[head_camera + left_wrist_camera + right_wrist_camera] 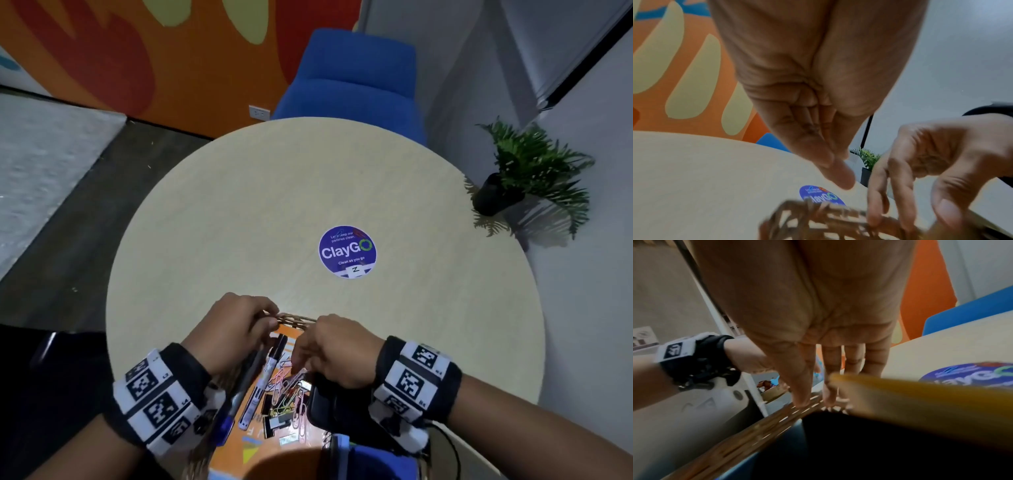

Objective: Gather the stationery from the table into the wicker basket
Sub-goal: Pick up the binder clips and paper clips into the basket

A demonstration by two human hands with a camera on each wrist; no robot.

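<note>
Two hands (236, 329) (335, 349) over one wicker basket (294, 320)

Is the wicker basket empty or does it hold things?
Not empty: the wicker basket holds coloured paper clips and a black marker.

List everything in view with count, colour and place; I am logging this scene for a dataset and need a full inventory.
wicker basket: one, brown, near table edge under both hands
markers: at least two, black-and-white, in the basket
paper clips: a heap, mixed colours, in the basket; number unclear
binder clips: a few, black, in the basket
orange booklet: one, lining the basket
table: one, round, pale wood
sticker: one, blue, round, on the table
chair: one, blue, behind the table
potted plant: one, green, on the floor at right
left hand: on the basket's far rim
right hand: over the basket
</note>
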